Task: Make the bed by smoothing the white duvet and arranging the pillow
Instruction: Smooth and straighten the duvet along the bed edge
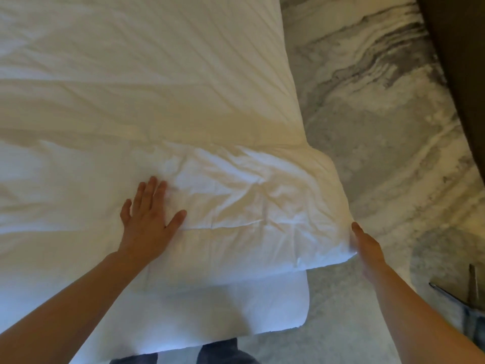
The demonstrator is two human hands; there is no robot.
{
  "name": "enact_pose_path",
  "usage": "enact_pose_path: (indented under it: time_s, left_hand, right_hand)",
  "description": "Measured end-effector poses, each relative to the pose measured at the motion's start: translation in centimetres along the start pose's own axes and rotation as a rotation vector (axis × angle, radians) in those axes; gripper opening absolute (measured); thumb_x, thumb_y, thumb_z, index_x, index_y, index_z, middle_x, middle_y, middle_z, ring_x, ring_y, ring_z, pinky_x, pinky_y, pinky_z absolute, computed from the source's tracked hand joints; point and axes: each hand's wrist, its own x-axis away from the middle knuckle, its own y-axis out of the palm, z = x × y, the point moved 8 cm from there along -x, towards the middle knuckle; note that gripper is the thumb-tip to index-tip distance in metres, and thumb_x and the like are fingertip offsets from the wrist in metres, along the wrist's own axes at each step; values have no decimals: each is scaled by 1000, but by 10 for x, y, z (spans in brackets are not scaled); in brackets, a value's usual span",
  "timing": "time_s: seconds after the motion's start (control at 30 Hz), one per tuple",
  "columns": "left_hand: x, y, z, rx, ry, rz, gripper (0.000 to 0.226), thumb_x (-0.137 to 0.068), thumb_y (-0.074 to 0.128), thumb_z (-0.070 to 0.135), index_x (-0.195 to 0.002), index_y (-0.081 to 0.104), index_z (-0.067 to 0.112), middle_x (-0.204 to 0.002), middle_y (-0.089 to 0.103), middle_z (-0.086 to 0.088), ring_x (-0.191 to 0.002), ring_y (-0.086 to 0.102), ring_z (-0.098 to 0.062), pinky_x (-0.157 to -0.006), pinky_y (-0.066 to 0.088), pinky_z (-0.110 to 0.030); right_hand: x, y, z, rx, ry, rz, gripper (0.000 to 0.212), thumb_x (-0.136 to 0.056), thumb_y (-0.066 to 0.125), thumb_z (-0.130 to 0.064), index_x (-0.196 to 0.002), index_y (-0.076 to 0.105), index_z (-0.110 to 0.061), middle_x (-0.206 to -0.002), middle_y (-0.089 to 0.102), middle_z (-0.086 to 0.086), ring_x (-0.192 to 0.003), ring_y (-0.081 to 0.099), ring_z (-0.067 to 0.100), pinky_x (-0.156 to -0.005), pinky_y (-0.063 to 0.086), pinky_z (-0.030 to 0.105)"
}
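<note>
The white duvet (pixel 126 82) covers the bed and fills the left and upper part of the view, with long creases running across it. At the near right corner its edge is folded back into a thick, wrinkled band (pixel 252 195). My left hand (pixel 148 219) lies flat on this band, fingers straight and spread. My right hand (pixel 367 245) touches the band's right end at the corner of the bed, fingers straight along the fabric. No pillow is in view.
A grey and white marbled carpet (pixel 380 101) lies to the right of the bed. A dark brown piece of furniture (pixel 462 61) runs along the far right edge. My legs in dark trousers (pixel 220 353) stand against the bed's near side.
</note>
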Motion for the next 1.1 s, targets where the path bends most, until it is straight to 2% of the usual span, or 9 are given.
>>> enact_pose_path:
  time_s: [0.1,0.2,0.3,0.43,0.57,0.7,0.83,0.93,1.1]
  left_hand:
    - [-63,-24,41,-16,137,84,89,-91,27,74,-162,23,20,-171,20,-3,-158,15,-23,-123,14,-51]
    - [-134,-20,66,-181,141,-86,98,-85,12,85,-159,30,23,-164,36,-1,-155,26,-19,-124,10,-51]
    - [-166,-10,75,-350,127,-201,111,-74,3,97,-140,53,24,-126,65,-2,-123,59,-25,-108,37,-49]
    - [-147,-5,85,-320,93,-324,86,-70,7,99,-80,53,26,-77,60,9,-80,61,-22,-76,43,-37]
    - [-150,-82,118,-342,238,214,62,-95,28,69,-66,38,15,-59,56,-12,-61,64,-39,-63,45,-39]
    - [-186,-113,127,-362,36,499,46,-98,51,54,-100,62,9,-94,58,-23,-94,59,-44,-86,39,-54]
    - [-182,-25,120,-224,-357,262,67,-100,43,59,-160,21,39,-166,22,-14,-155,15,-33,-120,7,-64]
    - [-138,42,140,-116,-425,184,68,-101,27,63,-162,3,44,-174,-2,-2,-160,-5,-25,-123,2,-63]
    - [-61,87,171,15,-467,214,66,-100,14,65,-163,6,44,-174,1,3,-160,-1,-21,-125,3,-58]
  right_hand:
    - [-27,14,-31,29,-9,-99,87,-89,63,-73,-145,58,-6,-149,58,16,-135,55,38,-114,42,49]
    - [-70,47,-53,-35,40,-278,116,-52,75,-93,-138,65,-15,-133,72,9,-121,66,34,-112,47,57]
    - [-87,81,-100,-82,26,-421,105,-54,74,-91,-128,69,-18,-117,77,10,-110,71,35,-101,55,55]
    - [-87,96,-157,-82,-102,-557,71,-80,69,-73,-121,72,-16,-109,80,11,-101,76,34,-84,63,49]
    - [-81,47,-219,-267,-399,-378,65,-78,72,-69,-121,72,-20,-107,79,2,-98,75,21,-83,63,44]
    - [-92,55,-256,-310,-547,-192,54,-94,71,-52,-133,67,-15,-111,71,-6,-94,68,7,-69,53,13]
    - [-122,138,-223,-90,-278,-498,75,-94,58,-69,-151,53,-21,-143,62,4,-128,60,28,-104,52,43]
    - [-124,146,-195,-120,-58,-676,84,-88,53,-81,-151,53,-25,-137,66,2,-124,62,28,-105,51,48]
    - [-124,140,-178,-212,31,-835,86,-85,40,-90,-147,59,-34,-139,69,4,-128,63,31,-100,53,48]
